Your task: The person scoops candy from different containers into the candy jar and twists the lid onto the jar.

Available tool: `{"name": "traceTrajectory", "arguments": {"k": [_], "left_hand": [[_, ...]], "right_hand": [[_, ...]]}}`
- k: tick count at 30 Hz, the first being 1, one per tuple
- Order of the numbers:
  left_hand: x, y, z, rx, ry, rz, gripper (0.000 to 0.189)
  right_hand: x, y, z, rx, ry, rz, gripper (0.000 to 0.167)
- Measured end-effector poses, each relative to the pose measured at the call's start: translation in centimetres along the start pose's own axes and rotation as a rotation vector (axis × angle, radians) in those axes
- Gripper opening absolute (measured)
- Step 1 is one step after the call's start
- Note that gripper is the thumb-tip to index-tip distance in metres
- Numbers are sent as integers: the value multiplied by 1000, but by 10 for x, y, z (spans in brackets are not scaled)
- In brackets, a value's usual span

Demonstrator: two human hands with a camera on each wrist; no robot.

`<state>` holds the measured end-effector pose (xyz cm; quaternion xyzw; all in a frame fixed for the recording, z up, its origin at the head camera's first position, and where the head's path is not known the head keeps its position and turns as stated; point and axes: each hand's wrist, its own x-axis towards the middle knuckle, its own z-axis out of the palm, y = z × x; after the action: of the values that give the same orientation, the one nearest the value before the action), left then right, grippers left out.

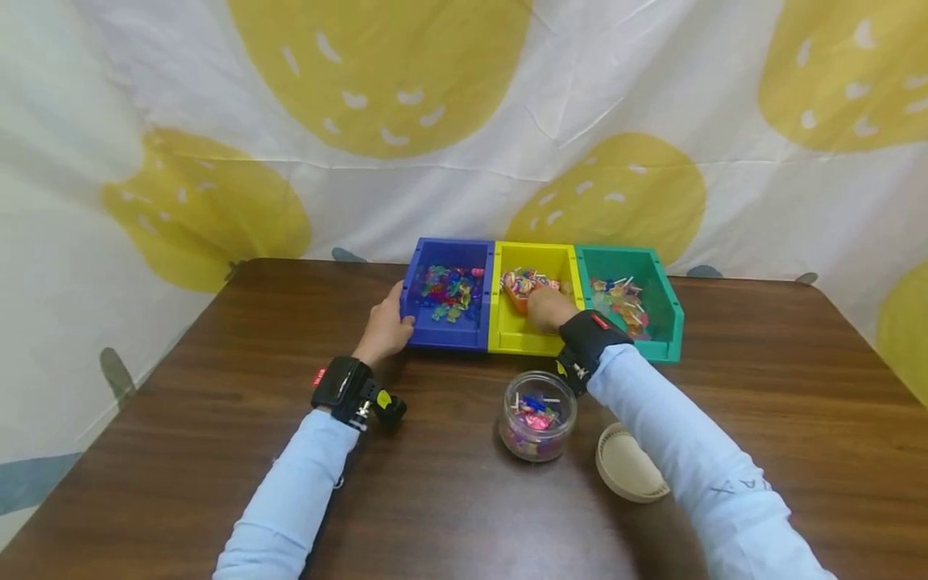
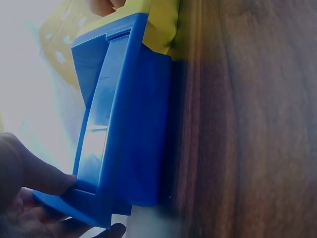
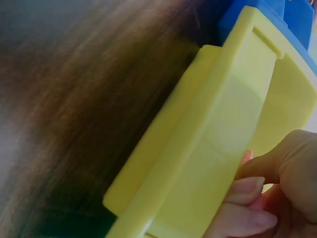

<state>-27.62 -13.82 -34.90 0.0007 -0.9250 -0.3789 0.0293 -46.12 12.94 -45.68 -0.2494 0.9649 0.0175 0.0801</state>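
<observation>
My left hand point(image 1: 386, 329) grips the left side wall of the blue bin point(image 1: 451, 335), its thumb point(image 2: 52, 179) over the rim and its fingers outside. Inside that bin lie colourful wrapped candies point(image 1: 453, 292). My right hand point(image 1: 548, 309) reaches into the yellow bin point(image 1: 532, 345), fingers curled around a small orange scoop point(image 1: 516, 301). Most of the scoop is hidden by the hand. Striped wrapped candies point(image 1: 524, 282) lie at and behind the scoop. In the right wrist view, the curled fingers point(image 3: 247, 191) show just behind the yellow bin's front lip.
Joined on the right is a green bin point(image 1: 669, 310) holding lollipops point(image 1: 625, 296) with white sticks. Nearer stands an uncovered clear jar point(image 1: 536, 443) with assorted candies. A white lid point(image 1: 627, 466) lies beside it, partly under my right forearm. A patterned cloth point(image 1: 449, 193) hangs behind the table.
</observation>
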Motion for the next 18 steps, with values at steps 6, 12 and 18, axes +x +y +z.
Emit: {"name": "traceTrajectory", "arguments": {"k": [6,12,18], "left_hand": [[-1,0,0,6,18,38,57],[1,0,0,-3,-5,22,57],[3,0,1,-13,-28,6,57]], "right_hand": [[15,9,10,45,-36,76,21],[67,47,59,-59,52,82,17],[105,81,95,-93,79,90,20]]}}
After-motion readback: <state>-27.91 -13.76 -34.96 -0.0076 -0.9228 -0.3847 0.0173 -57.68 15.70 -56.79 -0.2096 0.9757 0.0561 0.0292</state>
